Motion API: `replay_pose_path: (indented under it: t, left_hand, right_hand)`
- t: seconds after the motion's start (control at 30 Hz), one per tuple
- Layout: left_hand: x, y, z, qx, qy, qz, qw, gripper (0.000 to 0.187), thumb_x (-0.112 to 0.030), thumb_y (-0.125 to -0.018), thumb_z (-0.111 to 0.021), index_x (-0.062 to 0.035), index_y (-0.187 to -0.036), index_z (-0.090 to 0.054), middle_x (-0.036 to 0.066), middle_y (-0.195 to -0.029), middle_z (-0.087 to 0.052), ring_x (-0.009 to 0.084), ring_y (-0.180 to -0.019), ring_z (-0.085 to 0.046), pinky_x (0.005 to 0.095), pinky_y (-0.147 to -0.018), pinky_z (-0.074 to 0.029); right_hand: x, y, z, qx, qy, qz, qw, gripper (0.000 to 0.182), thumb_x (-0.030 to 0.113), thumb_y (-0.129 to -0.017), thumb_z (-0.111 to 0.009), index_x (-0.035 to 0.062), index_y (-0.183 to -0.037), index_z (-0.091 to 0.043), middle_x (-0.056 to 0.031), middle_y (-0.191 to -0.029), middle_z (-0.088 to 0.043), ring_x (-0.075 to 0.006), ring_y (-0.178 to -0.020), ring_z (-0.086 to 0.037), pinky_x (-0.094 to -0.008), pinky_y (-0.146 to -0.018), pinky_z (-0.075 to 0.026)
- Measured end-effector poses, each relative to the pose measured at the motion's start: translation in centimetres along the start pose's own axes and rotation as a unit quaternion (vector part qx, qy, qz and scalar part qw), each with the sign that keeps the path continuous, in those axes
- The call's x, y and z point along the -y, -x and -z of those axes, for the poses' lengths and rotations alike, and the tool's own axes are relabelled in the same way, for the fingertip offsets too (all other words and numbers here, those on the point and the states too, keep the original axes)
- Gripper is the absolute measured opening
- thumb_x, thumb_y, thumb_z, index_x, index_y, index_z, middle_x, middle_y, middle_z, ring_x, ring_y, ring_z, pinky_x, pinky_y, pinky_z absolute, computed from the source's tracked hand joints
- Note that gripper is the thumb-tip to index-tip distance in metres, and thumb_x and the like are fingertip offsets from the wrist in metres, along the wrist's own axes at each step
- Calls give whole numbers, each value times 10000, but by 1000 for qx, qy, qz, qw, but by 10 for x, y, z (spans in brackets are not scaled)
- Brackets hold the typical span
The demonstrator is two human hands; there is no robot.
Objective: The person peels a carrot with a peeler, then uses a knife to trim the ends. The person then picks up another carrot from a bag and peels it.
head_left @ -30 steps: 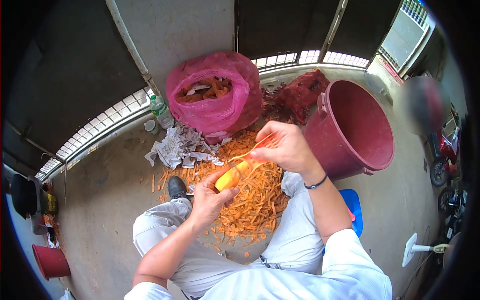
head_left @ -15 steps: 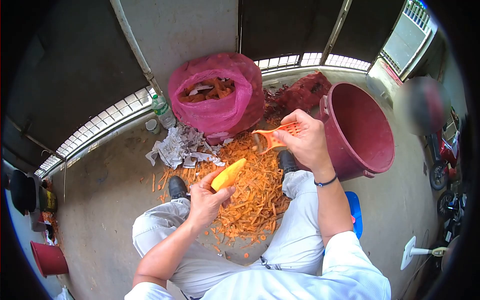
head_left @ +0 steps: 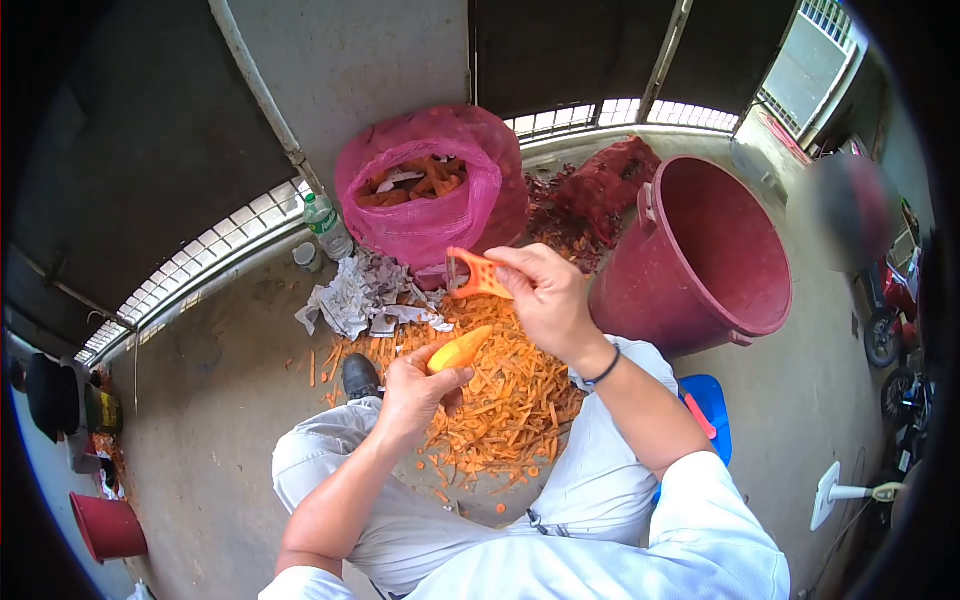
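My left hand [head_left: 418,392] is wrapped round the thick end of a peeled, orange-yellow carrot [head_left: 461,350], whose tapered tip points up and to the right. My right hand [head_left: 548,300] grips an orange vegetable peeler [head_left: 482,274] by its handle. The peeler's head is above the carrot and apart from it. Beneath both hands a wide heap of orange peelings [head_left: 510,410] covers the floor between my legs.
A pink mesh sack [head_left: 440,225] with peelings inside stands ahead, beside crumpled paper [head_left: 360,295] and a plastic bottle [head_left: 326,226]. To the right are a large maroon tub [head_left: 640,260], a dark red net sack [head_left: 605,185] and a blue item [head_left: 708,405].
My right hand has moved left and slightly down, bringing the peeler over to above the carrot. The left hand and the carrot have shifted only a little.
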State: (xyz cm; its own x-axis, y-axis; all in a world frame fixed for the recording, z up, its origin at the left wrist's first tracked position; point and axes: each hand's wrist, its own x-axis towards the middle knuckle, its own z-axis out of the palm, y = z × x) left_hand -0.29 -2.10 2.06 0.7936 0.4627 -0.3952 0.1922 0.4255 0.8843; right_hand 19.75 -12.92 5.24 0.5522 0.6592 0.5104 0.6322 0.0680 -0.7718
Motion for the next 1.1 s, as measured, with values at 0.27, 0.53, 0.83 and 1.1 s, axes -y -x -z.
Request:
replay_pose_path:
  t: [0.27,0.53,0.83,1.1]
  left_hand:
    - [5,2,-3,1,97,-9,995,376,-35,-894,-781,31,-1242,-654,51,-858,-708,135,-610,-675,258,-522,-539]
    - [3,6,-6,4,127,-42,991,433,-23,-896,-777,22,-1302,-634,54,-888,-707,144,-648,-688,276,-537,-556]
    - [10,6,-3,-13,106,-55,993,553,16,-886,-773,60,-1402,-578,76,-983,-717,143,-703,-690,272,-579,-550]
    - [10,7,-3,-7,145,-37,989,569,35,-882,-766,58,-1414,-566,93,-1038,-715,156,-737,-685,291,-590,-560]
  right_hand:
    - [6,28,-33,51,-99,-83,990,473,147,-813,-885,-13,-1217,-699,-120,-1107,-679,-216,-951,-698,-330,-847,-562]
    - [-23,3,-1,-41,99,-53,993,606,225,-676,-981,-15,-1124,-651,-115,-1037,-683,-229,-954,-685,-345,-871,-558]
    - [-18,3,-5,-63,86,-48,993,651,267,-684,-972,13,-1159,-606,-159,-1084,-638,-317,-987,-671,-415,-846,-548]
    - [-40,-8,11,-58,44,-91,993,466,224,-798,-920,-7,-1097,-648,-109,-1009,-722,-208,-863,-708,-342,-749,-569]
